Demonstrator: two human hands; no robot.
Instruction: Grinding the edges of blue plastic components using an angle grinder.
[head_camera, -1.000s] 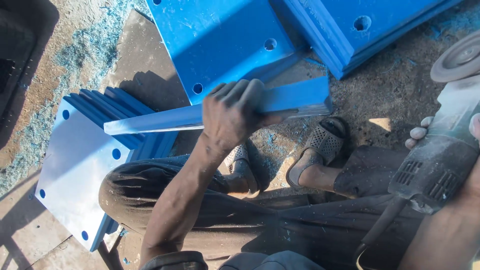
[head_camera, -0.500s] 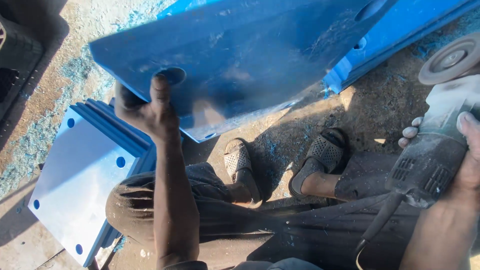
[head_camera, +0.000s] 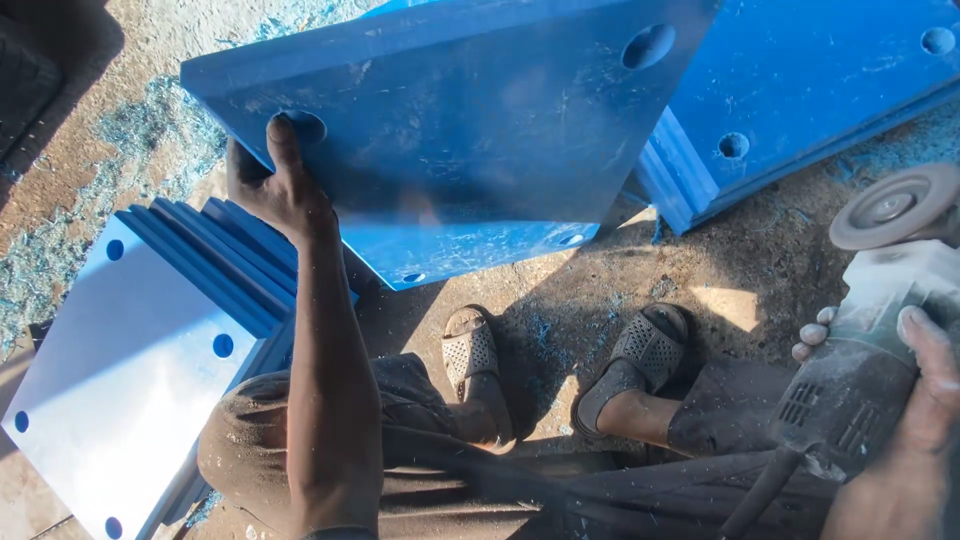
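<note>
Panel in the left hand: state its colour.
The panel gripped by the left hand is blue, dusty and scuffed, clearest in the head view.

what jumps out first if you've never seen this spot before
The big blue plastic slab fills the top middle, tilted up off the ground, with the left hand gripping its left edge by a corner hole. At the right edge the right hand holds a dusty angle grinder, its disc pointing up. A stack of matching blue slabs lies lower left, with blue shavings scattered over the dirt.
</note>
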